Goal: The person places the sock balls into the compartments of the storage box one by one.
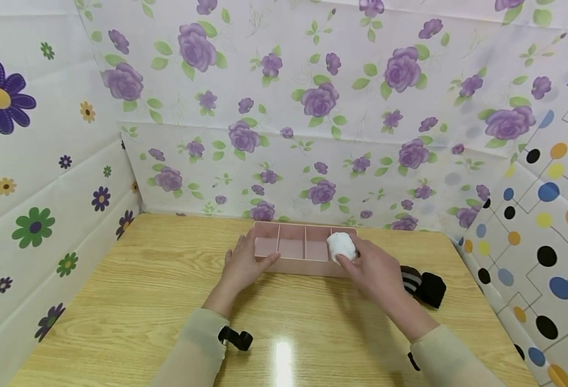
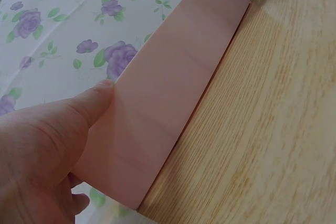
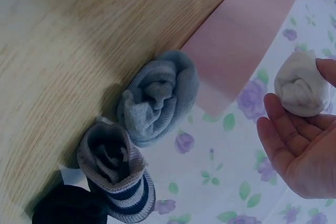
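Observation:
A pink divided box (image 1: 288, 266) with several compartments stands at the back of the table. My left hand (image 1: 245, 263) grips its left end, thumb (image 2: 97, 100) at the rim of the front wall and fingers round the end wall. My right hand (image 1: 373, 266) holds a white rolled sock (image 1: 342, 247) over the rightmost compartment. In the right wrist view this white rolled sock (image 3: 302, 85) sits between thumb and fingers, above the box's rim. The compartments to its left show bare floors.
Right of the box lie a grey rolled sock (image 3: 157, 98), a striped rolled sock (image 1: 411, 279) and a black rolled sock (image 1: 431, 290). My right hand hides the grey one in the head view. Flower-printed cloth (image 1: 284, 161) hangs behind the table (image 1: 167, 301).

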A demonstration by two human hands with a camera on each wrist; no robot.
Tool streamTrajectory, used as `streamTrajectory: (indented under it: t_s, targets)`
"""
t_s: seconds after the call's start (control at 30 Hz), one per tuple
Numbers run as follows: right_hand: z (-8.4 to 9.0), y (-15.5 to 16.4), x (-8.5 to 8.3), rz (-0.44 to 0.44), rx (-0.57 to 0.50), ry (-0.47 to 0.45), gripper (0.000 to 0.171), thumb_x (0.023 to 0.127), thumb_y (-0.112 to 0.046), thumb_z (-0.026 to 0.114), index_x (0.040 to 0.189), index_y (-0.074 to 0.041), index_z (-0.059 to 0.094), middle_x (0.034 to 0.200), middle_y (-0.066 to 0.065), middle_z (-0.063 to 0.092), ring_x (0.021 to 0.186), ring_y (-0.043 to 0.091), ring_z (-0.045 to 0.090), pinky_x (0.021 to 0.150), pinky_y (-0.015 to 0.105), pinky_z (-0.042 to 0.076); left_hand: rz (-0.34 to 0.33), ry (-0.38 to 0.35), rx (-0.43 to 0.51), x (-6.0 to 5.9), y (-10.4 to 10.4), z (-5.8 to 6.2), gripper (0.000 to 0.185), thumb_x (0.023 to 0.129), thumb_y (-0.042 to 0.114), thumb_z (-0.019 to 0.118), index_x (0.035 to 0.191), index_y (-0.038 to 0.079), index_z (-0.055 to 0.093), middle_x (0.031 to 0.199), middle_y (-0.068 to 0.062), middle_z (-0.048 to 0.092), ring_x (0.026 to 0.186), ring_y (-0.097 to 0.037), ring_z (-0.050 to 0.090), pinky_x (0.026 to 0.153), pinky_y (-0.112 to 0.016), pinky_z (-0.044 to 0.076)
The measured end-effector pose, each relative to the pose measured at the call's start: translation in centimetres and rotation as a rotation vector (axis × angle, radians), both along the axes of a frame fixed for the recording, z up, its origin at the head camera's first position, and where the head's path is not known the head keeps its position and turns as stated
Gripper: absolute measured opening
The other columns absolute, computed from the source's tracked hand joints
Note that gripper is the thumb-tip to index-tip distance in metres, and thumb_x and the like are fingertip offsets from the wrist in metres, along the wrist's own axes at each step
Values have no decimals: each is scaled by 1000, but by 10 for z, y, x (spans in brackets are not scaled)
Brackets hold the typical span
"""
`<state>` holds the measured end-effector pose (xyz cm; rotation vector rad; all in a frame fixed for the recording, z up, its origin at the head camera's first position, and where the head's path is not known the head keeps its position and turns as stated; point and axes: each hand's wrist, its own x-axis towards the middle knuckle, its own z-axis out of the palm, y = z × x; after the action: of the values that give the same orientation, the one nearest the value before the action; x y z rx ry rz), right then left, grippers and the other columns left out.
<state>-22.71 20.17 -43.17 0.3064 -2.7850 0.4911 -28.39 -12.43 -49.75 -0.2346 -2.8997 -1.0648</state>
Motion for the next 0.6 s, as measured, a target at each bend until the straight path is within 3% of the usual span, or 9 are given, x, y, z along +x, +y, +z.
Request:
streamTrajectory:
  t_s: [0.17, 0.6]
  targets:
    - [1, 6, -6, -28, -3, -16, 71, 107, -46, 73, 160, -3, 56, 136, 23, 74, 105, 37, 75, 73, 57, 62, -1, 12, 4, 2, 1, 2, 114, 102, 67, 69, 177, 5, 11, 180, -22, 24, 167, -44, 17, 128, -78, 8]
    - [-5, 12, -23, -84, -6, -41, 72, 108, -49, 71, 160, -2, 56, 130, 21, 75, 105, 37, 75, 75, 58, 62, 8, 15, 0, 2, 1, 3, 111, 102, 66, 71, 177, 5, 15, 179, -21, 27, 167, -44, 19, 127, -78, 10]
